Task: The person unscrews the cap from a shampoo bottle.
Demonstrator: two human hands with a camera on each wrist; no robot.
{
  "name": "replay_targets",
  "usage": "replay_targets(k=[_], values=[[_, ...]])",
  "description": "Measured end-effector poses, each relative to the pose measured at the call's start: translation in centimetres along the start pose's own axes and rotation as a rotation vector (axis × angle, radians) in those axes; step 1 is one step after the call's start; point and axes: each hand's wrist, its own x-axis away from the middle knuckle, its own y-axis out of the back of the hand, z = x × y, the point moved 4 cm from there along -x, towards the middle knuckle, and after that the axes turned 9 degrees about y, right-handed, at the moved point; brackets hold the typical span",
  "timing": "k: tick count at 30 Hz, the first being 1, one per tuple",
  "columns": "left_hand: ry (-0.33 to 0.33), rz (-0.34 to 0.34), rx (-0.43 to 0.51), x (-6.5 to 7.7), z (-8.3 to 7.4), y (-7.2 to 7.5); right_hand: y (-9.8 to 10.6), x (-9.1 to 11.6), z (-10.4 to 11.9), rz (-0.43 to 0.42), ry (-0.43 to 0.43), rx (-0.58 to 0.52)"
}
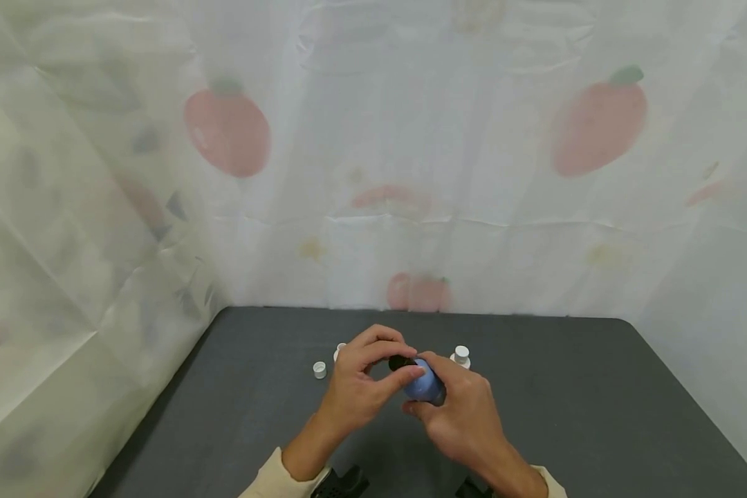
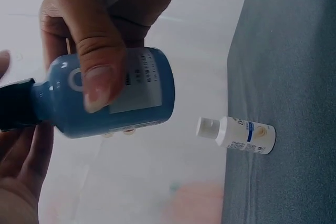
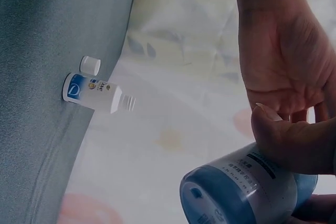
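Note:
A blue bottle with a pale label and a black cap is held tilted above the table. My right hand grips its body, the thumb lying along the label in the left wrist view. My left hand pinches the black cap between thumb and fingers. The right wrist view shows the bottle's base facing the camera. Behind the left hand stands a white bottle with a bare threaded neck, its white cap beside it. A capped white bottle stands behind the right hand.
The dark grey table has a far edge against a pale curtain printed with fruit. More of this curtain closes off the left and right sides. Dark wrist devices sit near the sleeves.

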Motion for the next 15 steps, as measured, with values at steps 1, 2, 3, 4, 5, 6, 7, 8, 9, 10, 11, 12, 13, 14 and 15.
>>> replay_targets(k=[1,2,3,4,5,6,7,8,9,10,11,12,13,14,15], values=[[0.036,0.019,0.019,0.1,-0.01,0.02,0.02,-0.01,-0.04,0.003,-0.005,-0.002],[0.068,0.042,0.04,0.19,-0.01,0.03,0.05,-0.01,-0.08,0.007,-0.009,-0.006],[0.098,0.065,0.059,0.3,-0.03,0.05,0.08,-0.01,-0.14,0.01,-0.015,-0.009],[0.123,0.085,0.072,0.4,-0.03,0.1,0.11,-0.02,-0.21,0.014,-0.019,-0.015],[0.14,0.102,0.077,0.49,-0.03,0.16,0.14,-0.02,-0.28,0.017,-0.025,-0.021],[0.144,0.116,0.08,0.54,-0.04,0.21,0.16,-0.03,-0.37,0.019,-0.03,-0.026],[0.147,0.125,0.082,0.59,0.0,0.26,0.19,-0.06,-0.43,0.018,-0.035,-0.029],[0.149,0.132,0.076,0.62,0.05,0.29,0.22,-0.09,-0.48,0.017,-0.039,-0.03],[0.155,0.131,0.068,0.65,0.12,0.34,0.23,-0.14,-0.52,0.017,-0.043,-0.03],[0.162,0.127,0.059,0.69,0.17,0.39,0.24,-0.15,-0.54,0.017,-0.048,-0.031],[0.169,0.121,0.051,0.72,0.24,0.43,0.24,-0.17,-0.54,0.016,-0.051,-0.027],[0.174,0.113,0.043,0.74,0.29,0.46,0.24,-0.19,-0.52,0.017,-0.052,-0.022],[0.181,0.104,0.034,0.75,0.36,0.5,0.24,-0.19,-0.49,0.019,-0.055,-0.02],[0.187,0.094,0.024,0.75,0.42,0.53,0.22,-0.18,-0.49,0.023,-0.058,-0.018],[0.192,0.085,0.017,0.75,0.48,0.56,0.19,-0.16,-0.48,0.026,-0.061,-0.016]])
